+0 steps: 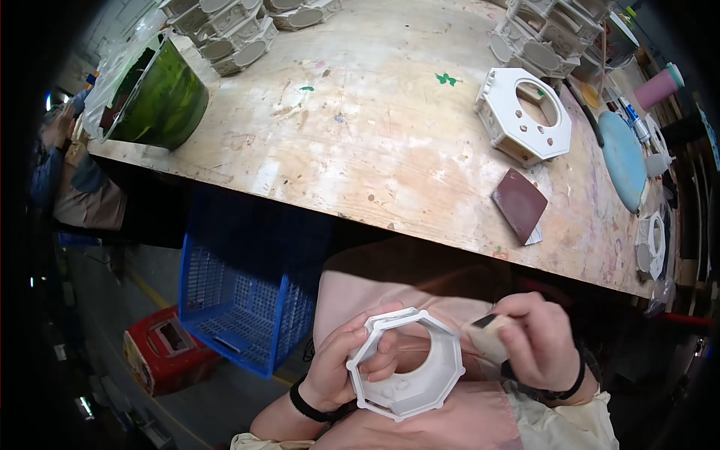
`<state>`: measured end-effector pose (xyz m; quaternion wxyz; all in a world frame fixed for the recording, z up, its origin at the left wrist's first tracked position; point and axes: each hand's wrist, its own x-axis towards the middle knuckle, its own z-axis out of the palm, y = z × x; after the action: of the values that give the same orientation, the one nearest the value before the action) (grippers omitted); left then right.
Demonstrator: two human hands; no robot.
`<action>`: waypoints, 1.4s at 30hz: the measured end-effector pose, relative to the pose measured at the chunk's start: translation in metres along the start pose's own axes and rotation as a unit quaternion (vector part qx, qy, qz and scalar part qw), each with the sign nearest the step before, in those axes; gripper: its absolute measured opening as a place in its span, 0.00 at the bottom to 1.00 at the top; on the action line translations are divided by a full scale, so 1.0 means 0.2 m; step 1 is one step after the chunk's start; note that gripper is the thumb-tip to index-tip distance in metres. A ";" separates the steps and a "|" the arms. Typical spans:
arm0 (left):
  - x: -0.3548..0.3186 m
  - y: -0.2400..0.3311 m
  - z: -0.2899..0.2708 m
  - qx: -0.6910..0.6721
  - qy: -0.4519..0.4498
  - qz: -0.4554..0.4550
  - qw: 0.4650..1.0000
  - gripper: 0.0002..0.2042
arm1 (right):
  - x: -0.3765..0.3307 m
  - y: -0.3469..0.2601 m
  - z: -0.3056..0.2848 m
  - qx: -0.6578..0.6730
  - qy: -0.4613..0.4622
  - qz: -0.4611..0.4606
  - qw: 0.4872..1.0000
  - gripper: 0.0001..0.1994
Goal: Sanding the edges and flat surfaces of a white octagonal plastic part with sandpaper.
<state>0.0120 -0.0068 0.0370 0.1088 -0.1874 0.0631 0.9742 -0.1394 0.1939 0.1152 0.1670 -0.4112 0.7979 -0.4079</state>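
Over my lap, my left hand [335, 360] grips a white octagonal casting [450, 364] by its left side. Its fingers curl through the large round opening, and the hollow inside faces up. Just right of it, my right hand [536, 341] pinches a small folded piece of sandpaper [491, 339], pale on one face and dark on the other. The sandpaper is close to the casting's right rim; I cannot tell whether they touch. A brown-red sheet of sandpaper [520, 205] lies near the table's front edge. Behind it sits a similar white octagonal casting [491, 112] with small brownish bits on top.
A green bucket [169, 101] lined with plastic stands at the table's left edge. Stacked grey castings [236, 41] are at the back. A blue round disc [622, 161] and a pink cup [660, 86] lie right. Below are a blue crate [281, 326] and red box [146, 367]; another person [86, 191] sits far left.
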 end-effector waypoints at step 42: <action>0.01 0.04 0.04 -0.013 0.065 -0.019 0.998 0.20 | 0.17 0.07 0.26 0.119 -0.014 -0.027 0.992 0.19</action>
<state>0.0064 -0.0132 0.0441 0.1207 -0.2528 0.0533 0.9585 -0.1349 0.1448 0.0743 0.2151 -0.4157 0.7296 -0.4986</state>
